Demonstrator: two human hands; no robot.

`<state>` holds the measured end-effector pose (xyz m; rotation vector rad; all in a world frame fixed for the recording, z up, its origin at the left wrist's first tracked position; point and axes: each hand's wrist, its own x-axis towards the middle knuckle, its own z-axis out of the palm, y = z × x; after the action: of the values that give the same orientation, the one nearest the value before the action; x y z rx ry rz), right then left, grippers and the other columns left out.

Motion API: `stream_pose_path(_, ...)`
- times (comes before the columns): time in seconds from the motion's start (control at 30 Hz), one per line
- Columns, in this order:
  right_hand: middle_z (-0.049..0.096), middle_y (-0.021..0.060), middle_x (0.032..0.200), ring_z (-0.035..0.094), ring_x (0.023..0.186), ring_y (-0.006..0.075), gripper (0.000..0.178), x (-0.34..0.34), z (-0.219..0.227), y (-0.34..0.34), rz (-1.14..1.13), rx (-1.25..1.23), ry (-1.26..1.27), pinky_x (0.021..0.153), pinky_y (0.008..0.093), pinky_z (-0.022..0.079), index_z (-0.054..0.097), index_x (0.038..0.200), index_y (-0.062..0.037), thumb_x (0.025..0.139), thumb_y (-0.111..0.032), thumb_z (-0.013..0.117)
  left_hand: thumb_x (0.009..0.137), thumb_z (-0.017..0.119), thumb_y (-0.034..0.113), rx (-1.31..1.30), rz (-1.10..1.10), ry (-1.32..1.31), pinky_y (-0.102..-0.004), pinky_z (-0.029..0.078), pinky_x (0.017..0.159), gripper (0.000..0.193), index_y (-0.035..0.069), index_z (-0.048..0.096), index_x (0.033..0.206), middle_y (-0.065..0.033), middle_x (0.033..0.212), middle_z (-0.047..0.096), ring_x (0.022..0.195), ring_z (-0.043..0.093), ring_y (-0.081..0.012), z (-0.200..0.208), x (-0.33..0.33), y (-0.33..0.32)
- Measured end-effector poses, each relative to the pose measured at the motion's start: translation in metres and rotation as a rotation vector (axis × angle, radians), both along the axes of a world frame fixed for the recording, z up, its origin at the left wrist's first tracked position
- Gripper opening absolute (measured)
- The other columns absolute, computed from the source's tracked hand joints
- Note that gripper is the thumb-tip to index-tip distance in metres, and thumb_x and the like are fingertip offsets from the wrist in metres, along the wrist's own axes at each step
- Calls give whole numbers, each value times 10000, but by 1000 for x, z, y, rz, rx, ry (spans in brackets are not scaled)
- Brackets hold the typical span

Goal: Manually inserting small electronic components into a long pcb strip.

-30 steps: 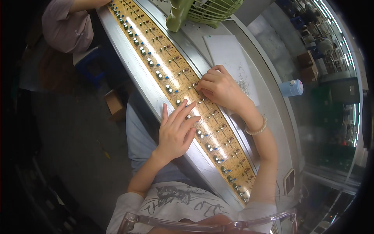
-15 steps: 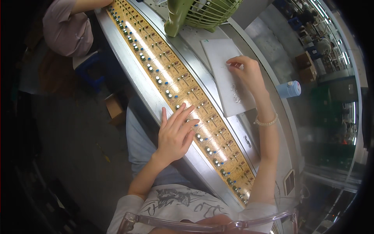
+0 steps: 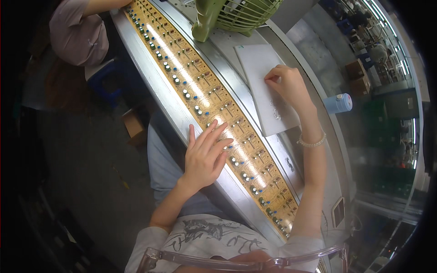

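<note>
My left hand (image 3: 203, 159) rests with its fingers spread over a long row of tan circuit boards (image 3: 226, 93), near its close edge. Green-and-white capacitors and small blue components stand along that edge, and the fingers hide some of them. Farther right, my right hand (image 3: 288, 86) is above a white pad (image 3: 255, 59), thumb and index finger pinched together. Whatever lies between those fingertips is too small to make out. Several tiny clear or wire-like parts (image 3: 276, 111) lie scattered on the pad just below this hand.
A green fan (image 3: 246, 16) stands at the far end of the bench. Beyond the pad, by the bench's right edge, is a light blue bottle (image 3: 339, 103). Metal rails (image 3: 182, 107) flank the boards. Another person's sleeve (image 3: 79, 34) shows at upper left.
My right thumb and index finger have come together over the pad. The boards have slid slightly toward the lower right, under my nearly still left hand.
</note>
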<state>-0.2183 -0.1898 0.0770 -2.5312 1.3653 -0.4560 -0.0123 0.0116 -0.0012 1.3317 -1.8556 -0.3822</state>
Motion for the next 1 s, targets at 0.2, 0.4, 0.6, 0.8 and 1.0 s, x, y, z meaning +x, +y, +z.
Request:
stream_pose_path(0.2,658,115,785,615,705,225,79,10,12,9,48,-41,-3,699,329,488,700,828,-11,763,-53,683,817,592,123,2,0,2,-592,94,1118,232,103,644,1043,-116,1324,533,1307,433,-313,0,2,-1)
stream_pose_path(0.4,648,101,773,602,734,231,65,51,-15,32,233,120,-301,671,330,497,706,815,-26,777,-76,692,814,589,116,21,10,25,-602,45,1118,242,113,670,1043,-106,1316,549,1301,439,-318,0,2,-3)
stream_pose_path(0.6,566,51,786,544,716,217,91,57,-38,30,252,28,-142,726,327,405,704,836,-48,795,-130,706,813,591,122,12,11,35,-601,35,1119,243,116,668,1042,-104,1316,550,1301,437,-318,0,3,-4)
stream_pose_path(0.8,552,18,789,535,773,181,69,59,-37,30,278,19,-103,778,321,351,703,812,-87,783,-149,715,810,591,121,25,9,29,-600,34,1119,244,117,666,1042,-98,1315,551,1301,439,-309,1,5,-4)
stream_pose_path(1.0,543,11,790,537,804,167,57,63,-32,33,400,-160,-40,817,345,359,690,797,-82,754,-117,705,810,587,117,28,8,28,-599,29,1118,242,115,663,1040,-94,1316,551,1301,441,-306,0,6,-5)
